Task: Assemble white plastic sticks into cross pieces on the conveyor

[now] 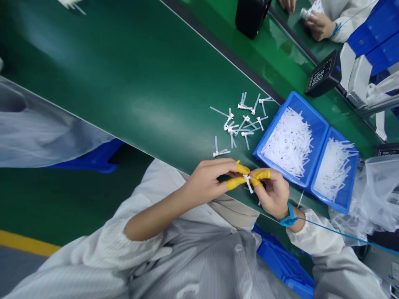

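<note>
- At the lower far left, a flat yellow stripe runs along the floor.
- A long, smooth green work surface slants from the upper left down toward the right.
- The bare left hand, with yellow covers on thumb and forefinger, reaches in over the near edge; those two fingertips are closed on the held piece.
- Beyond the hands, small white plastic pieces with thin, pale tubes lie scattered and partly overlapping on the green surface.
- The small white held piece is between the two hands, near the edge, its stem slanting downward.
- The right hand, also with yellow covers on thumb and forefinger, pinches the same piece from the other side; a blue band circles its wrist.
- Near it, a larger blue plastic bin holds a heap of short white strips.
- Right beside that bin, a smaller blue plastic bin holds more white strips.
- At the far right, a clear, crumpled plastic bag sits near the smaller bin.
</note>
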`<action>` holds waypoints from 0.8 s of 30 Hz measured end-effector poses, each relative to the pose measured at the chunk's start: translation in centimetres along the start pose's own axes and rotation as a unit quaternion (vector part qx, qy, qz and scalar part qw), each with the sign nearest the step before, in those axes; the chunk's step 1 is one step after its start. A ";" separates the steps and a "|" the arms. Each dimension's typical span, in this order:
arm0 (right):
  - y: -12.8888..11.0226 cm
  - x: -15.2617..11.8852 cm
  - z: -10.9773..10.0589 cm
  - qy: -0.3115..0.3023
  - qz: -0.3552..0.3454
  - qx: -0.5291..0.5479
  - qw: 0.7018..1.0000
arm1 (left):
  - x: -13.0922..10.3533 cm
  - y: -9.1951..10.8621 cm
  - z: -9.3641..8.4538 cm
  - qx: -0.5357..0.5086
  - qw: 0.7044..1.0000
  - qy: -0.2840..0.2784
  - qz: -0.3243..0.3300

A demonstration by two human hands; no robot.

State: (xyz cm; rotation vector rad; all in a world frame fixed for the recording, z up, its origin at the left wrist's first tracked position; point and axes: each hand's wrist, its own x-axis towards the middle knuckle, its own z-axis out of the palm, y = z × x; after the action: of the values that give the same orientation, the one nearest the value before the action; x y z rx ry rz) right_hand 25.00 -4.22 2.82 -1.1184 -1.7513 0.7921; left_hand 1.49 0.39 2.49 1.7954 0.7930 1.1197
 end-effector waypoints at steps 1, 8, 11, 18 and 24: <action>0.0 0.0 0.0 -0.002 0.002 0.003 1.000 | -0.1 -0.1 0.1 -0.001 1.000 0.006 0.013; 0.2 -0.4 0.0 -0.021 0.012 0.022 0.999 | -0.1 -0.3 -0.2 0.016 1.000 -0.007 0.023; 0.4 -0.6 -0.1 -0.038 0.027 0.046 0.998 | 0.0 -0.4 -0.5 0.015 1.000 -0.022 0.017; 0.5 -0.2 0.3 -0.050 0.073 0.084 0.993 | 0.0 -0.6 -0.7 0.025 0.999 -0.038 0.008; 0.7 -0.1 0.2 -0.062 0.098 0.092 0.989 | 0.0 -0.6 -0.7 0.023 0.999 -0.041 0.000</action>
State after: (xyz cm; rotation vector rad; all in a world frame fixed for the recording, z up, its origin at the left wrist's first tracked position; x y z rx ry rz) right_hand 25.06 -4.01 2.08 -1.1479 -1.6450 1.1424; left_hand 0.83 0.88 2.13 1.8680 0.7749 1.0288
